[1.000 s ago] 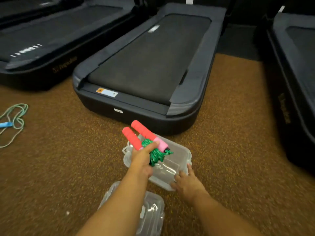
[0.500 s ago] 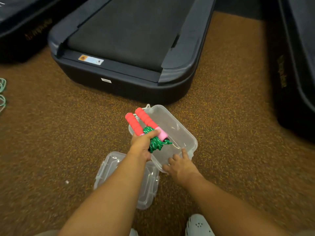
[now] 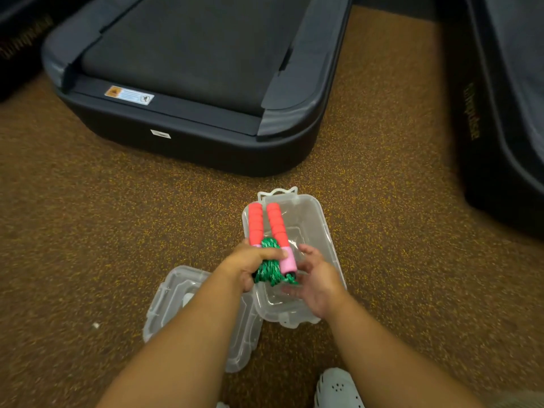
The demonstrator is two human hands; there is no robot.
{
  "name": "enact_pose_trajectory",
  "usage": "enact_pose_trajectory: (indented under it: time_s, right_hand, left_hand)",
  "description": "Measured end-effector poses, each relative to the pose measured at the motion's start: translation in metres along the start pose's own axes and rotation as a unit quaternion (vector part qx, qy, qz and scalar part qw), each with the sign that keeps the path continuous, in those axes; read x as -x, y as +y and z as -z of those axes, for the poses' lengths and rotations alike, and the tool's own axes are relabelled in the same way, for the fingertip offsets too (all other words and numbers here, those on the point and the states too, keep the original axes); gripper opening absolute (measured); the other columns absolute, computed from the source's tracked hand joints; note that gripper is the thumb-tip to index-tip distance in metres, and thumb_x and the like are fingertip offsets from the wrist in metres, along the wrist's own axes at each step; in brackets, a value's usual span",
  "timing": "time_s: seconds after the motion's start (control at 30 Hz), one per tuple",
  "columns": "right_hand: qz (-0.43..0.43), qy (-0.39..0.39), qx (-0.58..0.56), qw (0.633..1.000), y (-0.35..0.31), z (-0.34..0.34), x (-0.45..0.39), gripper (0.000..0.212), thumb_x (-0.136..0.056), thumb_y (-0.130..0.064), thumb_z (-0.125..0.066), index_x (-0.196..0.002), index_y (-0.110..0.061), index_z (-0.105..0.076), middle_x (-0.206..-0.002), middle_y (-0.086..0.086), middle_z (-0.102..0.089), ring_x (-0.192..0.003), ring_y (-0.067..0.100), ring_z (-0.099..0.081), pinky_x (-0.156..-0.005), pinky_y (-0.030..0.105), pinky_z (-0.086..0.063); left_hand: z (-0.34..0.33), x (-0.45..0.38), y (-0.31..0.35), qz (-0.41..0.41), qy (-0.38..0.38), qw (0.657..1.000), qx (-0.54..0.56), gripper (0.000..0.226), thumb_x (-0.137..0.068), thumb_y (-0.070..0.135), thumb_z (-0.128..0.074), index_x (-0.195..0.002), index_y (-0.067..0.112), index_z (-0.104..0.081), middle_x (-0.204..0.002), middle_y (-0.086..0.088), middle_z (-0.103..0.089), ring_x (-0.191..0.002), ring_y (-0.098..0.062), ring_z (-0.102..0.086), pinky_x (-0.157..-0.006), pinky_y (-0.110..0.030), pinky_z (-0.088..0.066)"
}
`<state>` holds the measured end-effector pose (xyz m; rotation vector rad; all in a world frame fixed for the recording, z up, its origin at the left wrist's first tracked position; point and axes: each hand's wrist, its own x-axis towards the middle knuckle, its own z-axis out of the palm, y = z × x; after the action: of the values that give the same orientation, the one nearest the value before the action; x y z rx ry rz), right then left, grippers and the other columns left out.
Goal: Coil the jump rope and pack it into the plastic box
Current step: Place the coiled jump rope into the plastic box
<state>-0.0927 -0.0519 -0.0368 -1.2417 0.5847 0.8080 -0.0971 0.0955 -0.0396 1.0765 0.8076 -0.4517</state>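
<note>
The floor (image 3: 103, 219) is a brown, yellow-flecked rubbery surface that fills the room between dark machines; a black treadmill (image 3: 188, 83) lies at twelve o'clock with a small orange-and-white label on its near end, another dark machine (image 3: 506, 113) runs along the edge at two to three o'clock, and a third shows in the corner at ten o'clock; the clear plastic box (image 3: 321, 228) sits open on the floor at the centre, a clip tab at its far end; its clear lid (image 3: 173, 304) lies on the floor just beside it at seven o'clock; the left hand (image 3: 250, 263) is closed around the coiled jump rope (image 3: 269, 269), green cord bunched, red foam handles side by side pointing to twelve o'clock over the box's left half; the right hand (image 3: 318, 278) is spread open, fingers near the pink handle end, over the box's near end; a white perforated shoe (image 3: 338, 390) shows at five o'clock
</note>
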Motion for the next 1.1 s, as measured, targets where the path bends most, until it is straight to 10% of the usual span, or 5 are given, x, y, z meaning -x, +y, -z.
enact_pose_trajectory:
  time_s: [0.37, 0.5, 0.67, 0.83, 1.1]
  right_hand:
    - [-0.104, 0.031, 0.124, 0.986, 0.003, 0.016, -0.025, 0.021, -0.101, -0.019, -0.043, -0.120, -0.022, -0.050, -0.101, 0.012, -0.062, -0.086, 0.027, -0.063, -0.070, 0.042, -0.057]
    - [-0.087, 0.050, 0.173, 0.980, 0.007, 0.012, -0.042, 0.031, -0.099, -0.009, -0.042, -0.127, -0.023, -0.044, -0.103, 0.009, -0.062, -0.076, 0.021, -0.063, -0.050, 0.027, -0.050]
    - [0.005, 0.072, 0.282, 0.957, 0.006, 0.014, -0.065, 0.055, -0.094, -0.001, -0.047, -0.140, -0.028, -0.036, -0.125, 0.011, -0.054, -0.084, 0.018, -0.053, -0.063, 0.028, -0.043]
    - [0.033, 0.056, 0.342, 0.938, 0.005, 0.016, -0.071, 0.053, -0.098, -0.006, -0.039, -0.145, -0.030, -0.032, -0.137, 0.009, -0.050, -0.111, 0.024, -0.049, -0.098, 0.039, -0.043]
    - [0.050, 0.040, 0.497, 0.866, 0.008, 0.018, -0.055, 0.053, -0.094, -0.008, -0.042, -0.142, -0.031, -0.040, -0.146, 0.007, -0.044, -0.114, 0.024, -0.054, -0.095, 0.033, -0.047]
  left_hand:
    - [-0.030, -0.036, -0.038, 0.174, 0.014, 0.984, -0.043, 0.031, -0.096, 0.032, -0.051, -0.111, 0.004, -0.057, -0.093, -0.018, -0.071, -0.073, -0.028, -0.069, -0.057, -0.035, -0.056]
    - [-0.031, -0.054, -0.039, 0.167, 0.051, 0.983, -0.053, 0.028, -0.101, 0.027, -0.038, -0.103, 0.004, -0.053, -0.093, -0.020, -0.067, -0.080, -0.031, -0.067, -0.077, -0.045, -0.057]
    - [-0.029, -0.082, -0.050, 0.100, 0.089, 0.987, -0.083, 0.035, -0.089, 0.017, -0.045, -0.123, 0.012, -0.046, -0.112, -0.019, -0.061, -0.098, -0.034, -0.061, -0.088, -0.050, -0.052]
    - [-0.034, -0.075, -0.048, 0.121, 0.092, 0.984, -0.089, 0.028, -0.092, 0.006, -0.041, -0.118, 0.006, -0.050, -0.094, -0.014, -0.056, -0.080, -0.027, -0.054, -0.066, -0.038, -0.051]
    - [-0.035, -0.053, -0.042, 0.047, 0.057, 0.983, -0.169, 0.028, -0.095, 0.010, -0.040, -0.121, 0.016, -0.051, -0.116, -0.016, -0.059, -0.109, -0.033, -0.055, -0.093, -0.040, -0.048]
